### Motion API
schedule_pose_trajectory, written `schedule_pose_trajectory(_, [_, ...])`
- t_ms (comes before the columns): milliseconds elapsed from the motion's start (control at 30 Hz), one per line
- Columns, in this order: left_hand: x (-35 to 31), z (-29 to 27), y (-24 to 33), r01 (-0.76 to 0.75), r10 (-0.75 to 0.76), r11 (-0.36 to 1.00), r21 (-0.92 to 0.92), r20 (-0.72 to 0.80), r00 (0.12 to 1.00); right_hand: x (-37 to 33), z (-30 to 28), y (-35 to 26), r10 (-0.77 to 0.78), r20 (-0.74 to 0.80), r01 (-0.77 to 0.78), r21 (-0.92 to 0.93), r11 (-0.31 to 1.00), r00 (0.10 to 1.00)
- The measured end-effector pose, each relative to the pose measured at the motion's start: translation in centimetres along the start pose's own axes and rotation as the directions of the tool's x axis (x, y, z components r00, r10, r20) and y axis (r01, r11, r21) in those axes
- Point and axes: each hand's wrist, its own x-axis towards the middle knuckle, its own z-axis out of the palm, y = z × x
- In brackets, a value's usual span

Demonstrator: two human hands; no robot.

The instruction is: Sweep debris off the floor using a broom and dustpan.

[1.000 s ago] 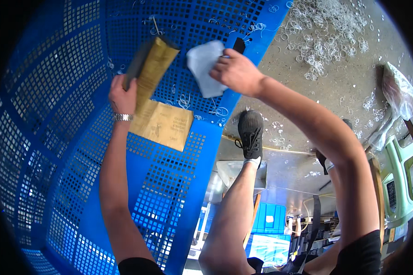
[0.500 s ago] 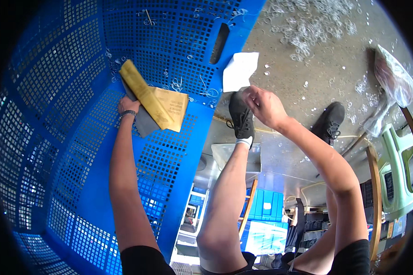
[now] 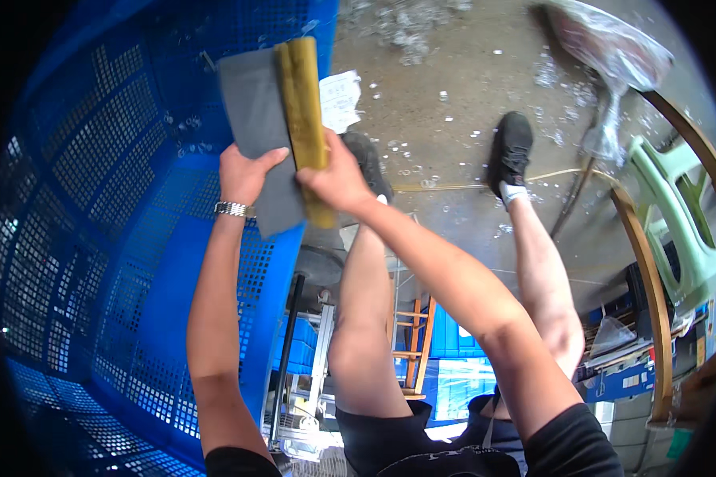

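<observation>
My left hand (image 3: 245,173) grips the lower left edge of a grey flat sheet (image 3: 254,111) held over the rim of a big blue perforated crate (image 3: 95,207). My right hand (image 3: 338,179) clasps a folded yellow-brown cardboard piece (image 3: 302,103) that lies against the grey sheet's right side. Both pieces stand upright in front of me, above my knees. A metal watch is on my left wrist. A white paper (image 3: 340,99) lies on the concrete floor just right of the cardboard.
The concrete floor (image 3: 453,119) carries scattered clear plastic bits. A plastic-wrapped bundle (image 3: 605,48) lies at the upper right. A green plastic chair (image 3: 676,215) and a curved wooden rail (image 3: 644,270) stand at the right. Blue bins and a ladder-like frame (image 3: 414,342) are below my legs.
The white paper left my right hand and lies on the floor. My right hand came over to the yellow-brown cardboard, and both hands lifted cardboard and grey sheet up out of the crate.
</observation>
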Motion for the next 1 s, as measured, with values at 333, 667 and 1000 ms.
schedule_pose_trajectory(333, [-5.9,4.7,12.1,-0.098,0.098,0.995,0.022,-0.04,0.994,-7.4,-22.4,-12.0,0.015,-0.253,0.036,0.197,0.98,0.967])
schedule_pose_trajectory(667, [-15.3,8.8,32.6,0.071,0.069,0.906,-0.417,0.311,0.948,-14.4,-29.6,-21.0,-0.026,-0.119,0.061,0.31,0.949,0.993])
schedule_pose_trajectory(1000, [-14.7,5.7,43.5,0.222,0.21,0.816,-0.534,0.631,0.747,-16.1,-38.4,-31.0,-0.126,0.367,-0.114,0.566,0.816,0.922])
